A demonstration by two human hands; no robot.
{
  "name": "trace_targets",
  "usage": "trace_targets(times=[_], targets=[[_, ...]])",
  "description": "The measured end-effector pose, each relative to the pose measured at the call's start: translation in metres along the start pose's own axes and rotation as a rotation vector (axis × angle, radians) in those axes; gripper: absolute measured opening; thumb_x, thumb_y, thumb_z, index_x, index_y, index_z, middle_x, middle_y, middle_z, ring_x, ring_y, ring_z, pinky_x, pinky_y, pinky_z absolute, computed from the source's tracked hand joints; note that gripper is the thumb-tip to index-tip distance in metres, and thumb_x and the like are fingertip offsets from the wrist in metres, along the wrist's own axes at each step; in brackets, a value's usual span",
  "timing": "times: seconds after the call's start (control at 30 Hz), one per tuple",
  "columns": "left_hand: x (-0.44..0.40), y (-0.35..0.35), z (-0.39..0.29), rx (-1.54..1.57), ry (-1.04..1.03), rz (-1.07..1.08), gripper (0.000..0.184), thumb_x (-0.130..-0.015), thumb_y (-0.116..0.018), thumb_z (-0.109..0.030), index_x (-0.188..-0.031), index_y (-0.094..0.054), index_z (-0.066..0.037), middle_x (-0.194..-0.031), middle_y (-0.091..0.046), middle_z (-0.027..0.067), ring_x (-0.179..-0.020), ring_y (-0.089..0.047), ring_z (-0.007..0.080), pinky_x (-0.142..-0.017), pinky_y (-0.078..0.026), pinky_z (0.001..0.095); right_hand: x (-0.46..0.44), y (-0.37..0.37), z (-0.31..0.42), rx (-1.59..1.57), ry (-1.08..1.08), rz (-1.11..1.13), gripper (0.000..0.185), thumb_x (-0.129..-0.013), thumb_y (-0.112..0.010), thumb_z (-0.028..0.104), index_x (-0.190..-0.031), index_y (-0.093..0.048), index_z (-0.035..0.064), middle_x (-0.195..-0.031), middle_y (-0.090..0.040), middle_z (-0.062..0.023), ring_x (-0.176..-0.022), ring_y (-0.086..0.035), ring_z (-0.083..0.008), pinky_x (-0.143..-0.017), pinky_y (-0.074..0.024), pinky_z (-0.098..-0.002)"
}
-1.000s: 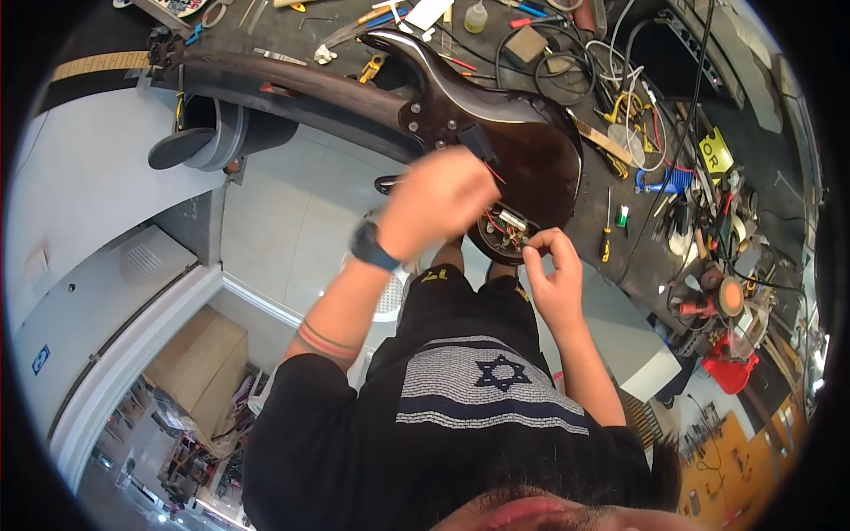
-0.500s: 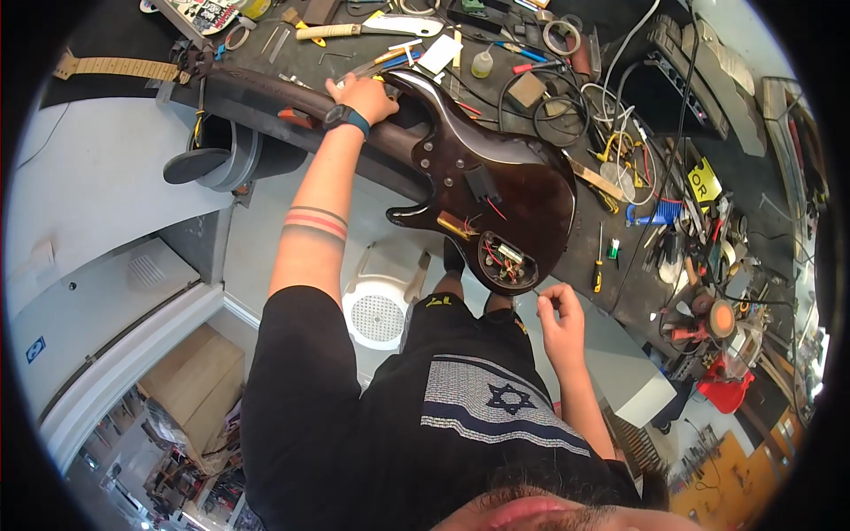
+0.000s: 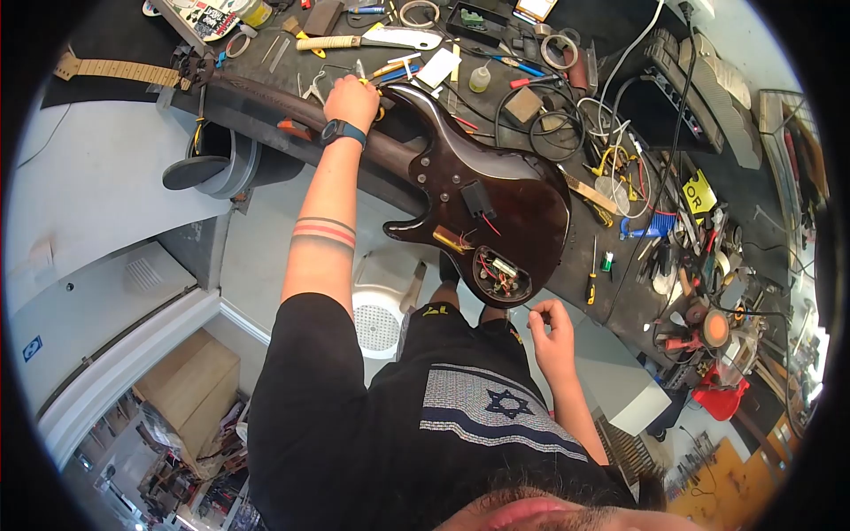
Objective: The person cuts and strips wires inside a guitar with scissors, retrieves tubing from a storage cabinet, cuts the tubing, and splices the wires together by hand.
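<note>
A dark brown glossy guitar body [image 3: 522, 199] lies back up, its neck running to the upper left. Wires and small parts show in its open round cavity [image 3: 502, 274]; a black box [image 3: 478, 201] with a red wire sits on the back. Across the neck reaches my left hand [image 3: 352, 103], fingers closed around a yellow-handled tool [image 3: 382, 112], mostly hidden. Just below the cavity end of the body, apart from it, my right hand [image 3: 551, 332] is pinched; what it holds is too small to make out.
Behind the guitar, the dark bench holds a large knife [image 3: 403, 38], a small bottle [image 3: 480, 80], coiled cables and a wooden block [image 3: 522, 104]. To the right lie a screwdriver [image 3: 591, 283], a blue brush [image 3: 649, 227] and piled tools. A white stool [image 3: 378, 326] stands below.
My left hand has moved from over the guitar body to beyond the neck and closed around the yellow-handled tool. My right hand has drawn back from the cavity, fingers still pinched.
</note>
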State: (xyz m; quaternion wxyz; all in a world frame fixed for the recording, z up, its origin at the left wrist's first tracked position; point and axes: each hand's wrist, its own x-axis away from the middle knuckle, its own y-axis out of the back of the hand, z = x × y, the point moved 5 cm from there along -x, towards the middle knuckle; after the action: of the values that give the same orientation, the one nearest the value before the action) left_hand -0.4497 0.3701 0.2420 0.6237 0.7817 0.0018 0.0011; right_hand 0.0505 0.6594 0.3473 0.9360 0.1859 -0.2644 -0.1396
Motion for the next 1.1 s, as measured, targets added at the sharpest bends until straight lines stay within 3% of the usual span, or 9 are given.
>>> trace_targets(times=[0.3,0.47,0.57,0.63,0.7,0.83,0.9,1.0,1.1], targets=[[-0.017,0.046,0.005,0.161,-0.004,-0.308,0.038,-0.104,-0.064,-0.034,-0.115,-0.069,0.002,-0.12,-0.07,0.0246,-0.113,-0.068,0.0452,-0.095,-0.055,0.0563,0.0,0.006,-0.007,0.01,-0.025,-0.01,0.009,-0.101,-0.067,0.005,-0.102,-0.06,-0.0006,-0.097,-0.062,-0.0088,-0.089,-0.062,-0.018,-0.084,-0.0519,-0.0339],[0.015,0.105,0.002,0.679,-0.235,-0.522,0.018,-0.11,-0.056,-0.014,-0.119,-0.064,-0.001,-0.112,-0.067,0.0177,-0.1,-0.066,0.0365,-0.091,-0.051,0.0501,0.006,0.013,-0.011,-0.149,-0.043,-0.019,0.007,-0.103,-0.066,0.006,-0.103,-0.061,0.0013,-0.096,-0.06,-0.005,-0.089,-0.06,-0.0159,-0.085,-0.0495,-0.0307],[0.07,0.131,-0.009,1.135,-0.205,-0.078,0.024,-0.114,-0.053,-0.017,-0.128,-0.064,-0.001,-0.114,-0.07,0.012,-0.104,-0.067,0.0241,-0.095,-0.052,0.0421,0.01,0.018,-0.002,-0.37,-0.123,0.004,0.005,-0.104,-0.065,0.007,-0.107,-0.062,0.0034,-0.098,-0.061,-0.0027,-0.088,-0.059,-0.0142,-0.084,-0.0491,-0.0294],[0.126,0.147,-0.03,1.303,-0.444,0.167,0.029,-0.116,-0.051,-0.02,-0.134,-0.063,0.0,-0.12,-0.071,0.0079,-0.113,-0.066,0.0158,-0.099,-0.053,0.0357,0.015,0.02,0.003,-0.57,-0.182,0.034,0.007,-0.105,-0.065,0.008,-0.11,-0.063,0.0033,-0.098,-0.061,-0.0023,-0.088,-0.059,-0.0139,-0.084,-0.0496,-0.03],[0.202,0.147,-0.05,1.478,-0.364,0.65,0.03,-0.117,-0.051,-0.021,-0.133,-0.063,0.001,-0.125,-0.071,0.008,-0.119,-0.067,0.0174,-0.106,-0.052,0.0342,0.02,0.023,0.005,-0.795,-0.222,0.075,0.012,-0.105,-0.065,0.01,-0.113,-0.064,0.0019,-0.097,-0.061,-0.0027,-0.088,-0.06,-0.0142,-0.083,-0.0506,-0.0316],[0.347,0.136,-0.076,1.067,-0.503,1.219,0.04,-0.117,-0.055,-0.032,-0.139,-0.058,0.001,-0.131,-0.069,0.0128,-0.123,-0.067,0.0212,-0.11,-0.051,0.0396,0.033,0.03,0.02,-0.952,-0.267,0.198,0.019,-0.105,-0.06,0.01,-0.12,-0.064,-0.0004,-0.096,-0.059,-0.0046,-0.089,-0.06,-0.018,-0.084,-0.0515,-0.0346],[0.4,0.138,-0.084,1.002,-0.511,1.388,0.039,-0.117,-0.055,-0.032,-0.138,-0.058,0.001,-0.134,-0.069,0.0119,-0.125,-0.067,0.0203,-0.111,-0.051,0.0386,0.039,0.034,0.015,-0.998,-0.256,0.285,0.016,-0.103,-0.06,0.011,-0.116,-0.062,0.0014,-0.096,-0.058,-0.0053,-0.089,-0.059,-0.0195,-0.084,-0.0517,-0.036],[0.463,0.143,-0.099,1.485,-0.246,1.6,0.038,-0.117,-0.056,-0.035,-0.134,-0.057,0.0,-0.137,-0.068,0.0121,-0.126,-0.068,0.0188,-0.111,-0.051,0.0376,0.05,0.04,0.016,-1.055,-0.234,0.372,0.011,-0.102,-0.06,0.012,-0.11,-0.058,0.0045,-0.095,-0.057,-0.006,-0.089,-0.059,-0.0208,-0.085,-0.0523,-0.0377],[0.503,0.153,-0.111,1.595,-0.132,1.557,0.035,-0.118,-0.054,-0.033,-0.136,-0.061,-0.004,-0.12,-0.07,0.0036,-0.116,-0.067,0.0125,-0.101,-0.051,0.0306,0.062,0.051,0.021,-1.106,-0.188,0.391,0.009,-0.102,-0.06,0.012,-0.107,-0.056,0.0065,-0.097,-0.057,-0.0064,-0.089,-0.06,-0.0207,-0.086,-0.0529,-0.038]])
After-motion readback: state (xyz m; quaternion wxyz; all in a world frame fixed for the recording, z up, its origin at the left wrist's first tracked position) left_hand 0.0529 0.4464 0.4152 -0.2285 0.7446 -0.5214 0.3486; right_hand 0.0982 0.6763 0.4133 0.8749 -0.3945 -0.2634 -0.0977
